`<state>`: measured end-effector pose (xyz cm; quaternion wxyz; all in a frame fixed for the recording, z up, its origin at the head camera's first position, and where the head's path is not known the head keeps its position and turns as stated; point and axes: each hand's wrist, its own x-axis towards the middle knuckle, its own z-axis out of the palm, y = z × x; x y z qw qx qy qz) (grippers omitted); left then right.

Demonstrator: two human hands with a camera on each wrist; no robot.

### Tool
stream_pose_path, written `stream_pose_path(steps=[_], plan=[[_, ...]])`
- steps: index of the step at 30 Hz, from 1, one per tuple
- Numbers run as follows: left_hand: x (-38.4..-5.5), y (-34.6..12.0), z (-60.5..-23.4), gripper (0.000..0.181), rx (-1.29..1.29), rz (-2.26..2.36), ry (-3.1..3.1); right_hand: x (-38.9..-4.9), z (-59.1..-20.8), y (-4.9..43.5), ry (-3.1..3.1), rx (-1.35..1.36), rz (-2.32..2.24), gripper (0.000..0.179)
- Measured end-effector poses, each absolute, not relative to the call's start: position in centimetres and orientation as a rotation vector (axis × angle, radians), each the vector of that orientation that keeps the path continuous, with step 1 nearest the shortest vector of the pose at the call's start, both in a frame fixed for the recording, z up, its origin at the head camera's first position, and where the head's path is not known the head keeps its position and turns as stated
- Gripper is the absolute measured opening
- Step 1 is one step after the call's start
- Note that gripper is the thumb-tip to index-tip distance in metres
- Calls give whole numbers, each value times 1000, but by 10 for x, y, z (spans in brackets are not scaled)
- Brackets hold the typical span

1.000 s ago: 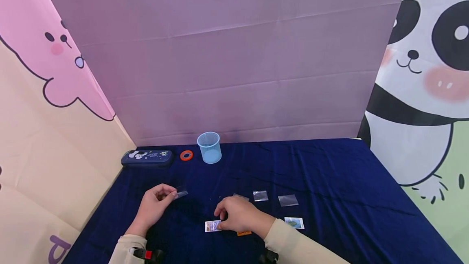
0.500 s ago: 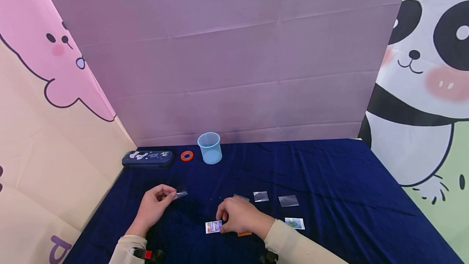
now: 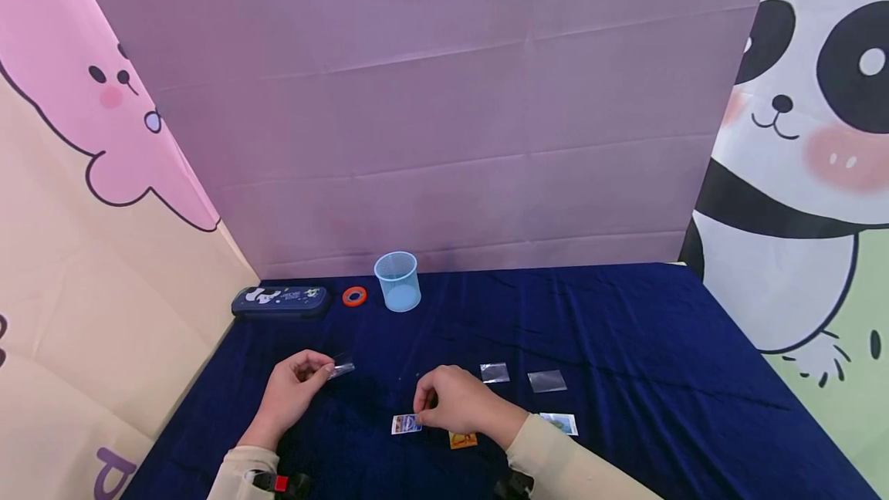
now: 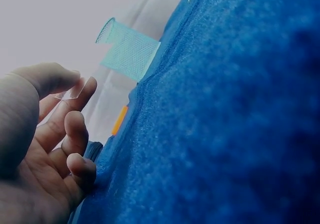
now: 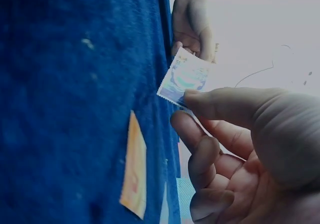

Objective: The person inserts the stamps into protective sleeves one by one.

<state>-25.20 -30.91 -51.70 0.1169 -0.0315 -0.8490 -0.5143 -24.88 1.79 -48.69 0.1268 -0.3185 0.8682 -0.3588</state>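
Observation:
My left hand (image 3: 295,388) pinches a small clear plastic sleeve (image 3: 343,368) between thumb and forefinger at the left of the cloth. In the left wrist view the sleeve (image 4: 73,92) is a thin transparent edge at the fingertips. Near the middle, my right hand (image 3: 460,403) grips a blue and white postage stamp (image 3: 405,424) by its right end. The right wrist view shows this stamp's (image 5: 184,74) toothed border, tilted up off the cloth. An orange stamp (image 3: 463,440) lies just below the right hand, partly covered by it in the head view.
Two clear sleeves (image 3: 547,381) lie to the right of the right hand. A greenish stamp (image 3: 564,423) sits beside the right sleeve cuff. At the back stand a blue mesh cup (image 3: 399,288), an orange tape roll (image 3: 354,296) and a dark blue pencil case (image 3: 281,300).
My right hand has shifted slightly away and to the right with the stamp, uncovering more of the orange stamp. The left hand stays put with its sleeve.

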Motion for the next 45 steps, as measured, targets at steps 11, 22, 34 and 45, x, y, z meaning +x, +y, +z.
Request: stream_pose_path(steps=[11,22,34,45], plan=[[-250,-300,-505,13,-245,-1474,-2393,-256,-471,35,2523,-947,-1208,13],[-247,-276,-472,9,-299,-1408,-2386,-265,-447,59,2595,-884,-1355,7],[-252,-233,-439,9,-347,-1406,-2409,-269,-426,78,2685,-810,-1485,11],[-257,-190,-420,14,-520,-1542,-2370,-262,-400,92,2758,-756,-1627,9]])
